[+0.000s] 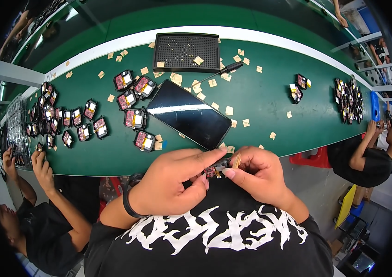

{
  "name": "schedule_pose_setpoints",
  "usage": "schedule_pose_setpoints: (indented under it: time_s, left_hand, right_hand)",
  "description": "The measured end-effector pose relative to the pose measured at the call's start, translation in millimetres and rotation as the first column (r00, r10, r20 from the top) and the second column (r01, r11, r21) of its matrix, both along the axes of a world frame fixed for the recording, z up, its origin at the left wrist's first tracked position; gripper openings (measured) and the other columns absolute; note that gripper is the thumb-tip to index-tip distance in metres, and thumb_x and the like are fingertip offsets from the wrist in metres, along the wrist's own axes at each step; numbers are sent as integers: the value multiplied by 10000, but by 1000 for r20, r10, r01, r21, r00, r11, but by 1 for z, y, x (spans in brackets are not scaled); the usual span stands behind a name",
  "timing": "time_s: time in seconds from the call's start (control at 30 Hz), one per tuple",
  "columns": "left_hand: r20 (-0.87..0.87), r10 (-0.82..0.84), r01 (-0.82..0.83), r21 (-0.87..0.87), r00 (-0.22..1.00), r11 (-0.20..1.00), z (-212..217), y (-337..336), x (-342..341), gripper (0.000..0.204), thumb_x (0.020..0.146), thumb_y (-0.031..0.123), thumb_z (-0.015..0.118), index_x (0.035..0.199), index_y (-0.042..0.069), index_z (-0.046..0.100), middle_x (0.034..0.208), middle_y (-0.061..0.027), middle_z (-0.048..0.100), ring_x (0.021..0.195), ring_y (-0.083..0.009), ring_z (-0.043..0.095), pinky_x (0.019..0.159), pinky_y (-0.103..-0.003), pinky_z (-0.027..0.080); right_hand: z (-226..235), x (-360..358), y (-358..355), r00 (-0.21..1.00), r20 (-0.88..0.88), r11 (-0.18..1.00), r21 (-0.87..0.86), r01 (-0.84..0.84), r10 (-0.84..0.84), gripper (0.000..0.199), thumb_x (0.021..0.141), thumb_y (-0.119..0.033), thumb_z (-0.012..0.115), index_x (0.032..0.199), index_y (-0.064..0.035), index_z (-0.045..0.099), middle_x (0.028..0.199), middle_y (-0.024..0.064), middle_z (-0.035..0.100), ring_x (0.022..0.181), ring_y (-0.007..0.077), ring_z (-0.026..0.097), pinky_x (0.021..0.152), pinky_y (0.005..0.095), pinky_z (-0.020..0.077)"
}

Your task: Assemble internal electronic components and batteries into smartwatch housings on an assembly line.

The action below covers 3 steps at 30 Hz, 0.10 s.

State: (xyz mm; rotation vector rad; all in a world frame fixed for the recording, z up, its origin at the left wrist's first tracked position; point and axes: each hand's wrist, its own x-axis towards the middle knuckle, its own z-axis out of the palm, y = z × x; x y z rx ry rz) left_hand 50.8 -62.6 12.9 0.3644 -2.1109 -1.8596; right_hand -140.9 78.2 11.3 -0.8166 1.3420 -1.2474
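Observation:
Close to my chest, just off the near table edge, my left hand (170,180) is closed around a small black device with a red circuit board (211,172). Thumb and fingers grip its sides and hide much of it. At its right side is my right hand (263,173), pinching a small tan square pad (237,160) between finger and thumb; the thumb tip lies against the device. Beyond my hands a large dark smartphone (193,122) lies slanted on the green table (260,99). Several similar open devices (135,119) sit left of the phone.
A black perforated tray (156,57) holding tiny parts stands at the far edge, with a screwdriver (230,68) beside it. Tan squares (229,111) are scattered about. More devices cluster at far left (48,111) and far right (348,101). Co-workers sit at both sides.

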Motion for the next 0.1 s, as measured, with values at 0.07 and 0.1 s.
schedule_pose_setpoints:
  time_s: [0.07, 0.1]
  left_hand:
    - [1, 1, -1, -24, 1000, 1000, 1, 0, 0, 595, 835, -104, 523, 1421, -6, 563, 953, -135, 667, 734, -144, 687, 640, -248, 558]
    - [-1, 3, -3, -36, 1000, 999, 2, 0, -1, 597, 836, -100, 526, 1424, -3, 561, 955, -132, 668, 735, -151, 688, 643, -250, 560]
  right_hand:
    - [-3, 0, 0, 1000, -14, 1000, -25, 10, -10, 114, 933, -73, 749, 962, 9, 676, 809, -24, 629, 671, 3, 480, 584, 198, 392]
    - [-3, 0, 0, 1000, -14, 1000, -26, 9, -10, 114, 933, -73, 749, 962, 9, 676, 809, -24, 629, 671, 3, 480, 584, 198, 392]
